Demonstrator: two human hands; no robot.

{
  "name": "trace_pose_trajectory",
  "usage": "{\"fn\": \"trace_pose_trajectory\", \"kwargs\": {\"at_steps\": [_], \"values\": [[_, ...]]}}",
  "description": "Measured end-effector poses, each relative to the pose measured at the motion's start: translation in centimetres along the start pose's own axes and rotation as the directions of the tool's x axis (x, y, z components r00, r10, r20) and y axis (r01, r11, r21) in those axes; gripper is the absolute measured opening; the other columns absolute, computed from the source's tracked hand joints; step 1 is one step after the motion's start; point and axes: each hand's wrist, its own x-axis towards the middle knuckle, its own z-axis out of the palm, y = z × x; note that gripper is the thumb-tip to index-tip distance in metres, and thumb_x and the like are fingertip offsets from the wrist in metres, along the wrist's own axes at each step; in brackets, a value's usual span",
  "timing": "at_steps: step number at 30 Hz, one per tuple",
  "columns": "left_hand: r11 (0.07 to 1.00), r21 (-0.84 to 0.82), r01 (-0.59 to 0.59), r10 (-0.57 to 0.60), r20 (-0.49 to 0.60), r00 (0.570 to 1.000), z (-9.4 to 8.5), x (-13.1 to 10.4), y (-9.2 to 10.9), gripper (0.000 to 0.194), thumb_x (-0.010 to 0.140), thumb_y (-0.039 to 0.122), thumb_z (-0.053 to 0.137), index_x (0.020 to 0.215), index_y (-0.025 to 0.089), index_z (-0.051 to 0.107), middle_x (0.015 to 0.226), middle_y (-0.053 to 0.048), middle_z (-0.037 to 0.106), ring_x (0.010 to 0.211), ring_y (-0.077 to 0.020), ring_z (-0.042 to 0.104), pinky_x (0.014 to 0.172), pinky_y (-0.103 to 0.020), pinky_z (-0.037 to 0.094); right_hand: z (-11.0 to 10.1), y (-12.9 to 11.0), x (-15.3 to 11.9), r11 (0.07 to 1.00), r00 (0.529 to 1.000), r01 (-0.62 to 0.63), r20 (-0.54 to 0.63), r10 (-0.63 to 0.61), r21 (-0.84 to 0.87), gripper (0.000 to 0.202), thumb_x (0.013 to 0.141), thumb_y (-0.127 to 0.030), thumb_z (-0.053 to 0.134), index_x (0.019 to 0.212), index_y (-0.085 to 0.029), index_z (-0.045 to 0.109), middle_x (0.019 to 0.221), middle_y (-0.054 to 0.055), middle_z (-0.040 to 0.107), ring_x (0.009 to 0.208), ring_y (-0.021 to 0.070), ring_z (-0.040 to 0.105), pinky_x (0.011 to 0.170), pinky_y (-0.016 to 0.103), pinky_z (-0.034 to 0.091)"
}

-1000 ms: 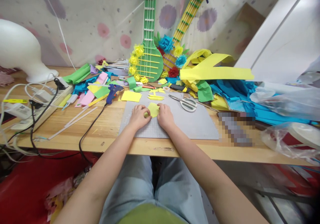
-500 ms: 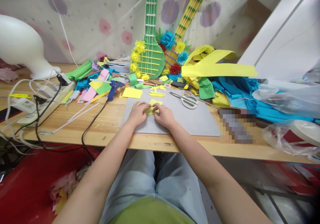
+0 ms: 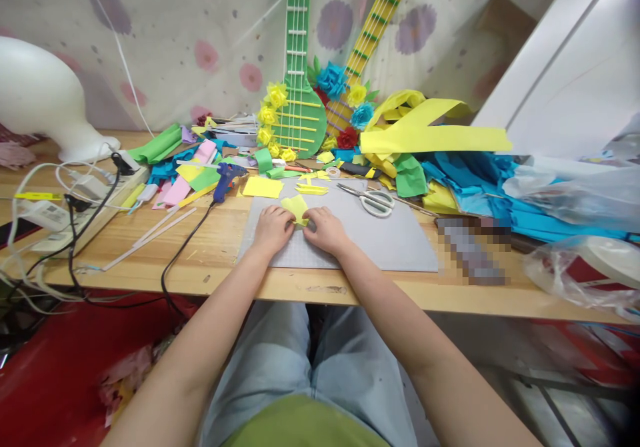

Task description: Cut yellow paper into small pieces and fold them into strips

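A small yellow paper piece (image 3: 295, 207) is pinched between my two hands, low over the grey mat (image 3: 400, 247). My left hand (image 3: 275, 228) has its curled fingers on the paper's lower left edge. From the right, my right hand (image 3: 325, 228) grips the lower right edge with bent fingers. Past the hands lie folded yellow strips (image 3: 311, 189) and a flat yellow sheet (image 3: 263, 187). Scissors (image 3: 377, 203) with pale handles rest on the mat to the right.
A blue glue gun (image 3: 227, 180) and its black cord lie left of the mat. Behind stand a green paper instrument (image 3: 303, 124) and a yellow one. Blue paper (image 3: 470, 184), a pixelated object and a plastic-wrapped tub (image 3: 595, 267) are at right; a power strip (image 3: 95, 214) at left.
The yellow paper has turned and tilted up, and more of it shows above my fingers. Both hands remain close together around it. The whole view has shifted slightly.
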Motion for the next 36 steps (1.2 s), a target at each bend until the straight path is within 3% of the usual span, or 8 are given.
{"fn": "trace_pose_trajectory", "kwargs": {"at_steps": [10,15,21,28,36], "values": [[0.999,-0.036,-0.02,0.019,-0.052,0.998,0.1,0.0,0.0,0.017,0.077,0.03,0.052,0.077,0.021,0.065,0.089,-0.004,0.065,0.094,-0.0212,0.051,0.087,-0.037,0.035,1.0,0.3,0.2,0.996,0.995,-0.022,-0.093,0.03,0.082,0.011,0.076,-0.028,0.055,0.081,-0.019,0.059,0.095,0.007,0.056,0.093,0.0182,0.049,0.079,0.03,0.041],[0.996,-0.088,0.027,-0.027,0.005,1.0,0.3,0.4,0.1,0.018,0.079,0.033,0.051,0.085,0.022,0.065,0.087,-0.003,0.066,0.091,-0.0208,0.052,0.086,-0.037,0.034,1.3,0.4,0.6,0.973,0.992,-0.113,-0.022,0.12,0.203,0.019,0.075,-0.018,0.053,0.094,-0.02,0.055,0.08,0.001,0.06,0.077,0.0144,0.052,0.07,0.027,0.04],[0.964,-0.213,0.16,-0.155,0.042,0.987,0.5,1.0,0.0,0.023,0.079,0.031,0.053,0.098,0.023,0.061,0.083,0.0,0.068,0.088,-0.0194,0.054,0.085,-0.036,0.035,1.1,0.3,0.8,0.903,0.966,-0.254,0.04,0.256,0.346,0.025,0.074,-0.021,0.054,0.099,-0.022,0.049,0.076,-0.003,0.06,0.065,0.0106,0.052,0.063,0.024,0.039],[0.928,-0.223,0.298,-0.291,0.062,0.955,0.8,1.7,0.6,0.021,0.074,0.026,0.056,0.094,0.022,0.06,0.077,0.0,0.067,0.086,-0.0204,0.055,0.081,-0.035,0.038,1.3,0.1,1.0,0.891,0.946,-0.316,0.036,0.322,0.325,0.033,0.071,-0.02,0.053,0.103,-0.022,0.045,0.073,-0.005,0.057,0.064,0.0109,0.052,0.06,0.023,0.037],[0.944,-0.178,0.277,-0.275,0.039,0.961,1.0,1.6,0.8,0.02,0.073,0.023,0.054,0.092,0.022,0.059,0.076,-0.001,0.067,0.087,-0.0217,0.054,0.08,-0.036,0.037,1.5,0.1,1.1,0.905,0.95,-0.306,0.034,0.311,0.296,0.028,0.073,-0.019,0.048,0.101,-0.02,0.047,0.075,-0.003,0.058,0.068,0.012,0.053,0.062,0.024,0.038]]}}
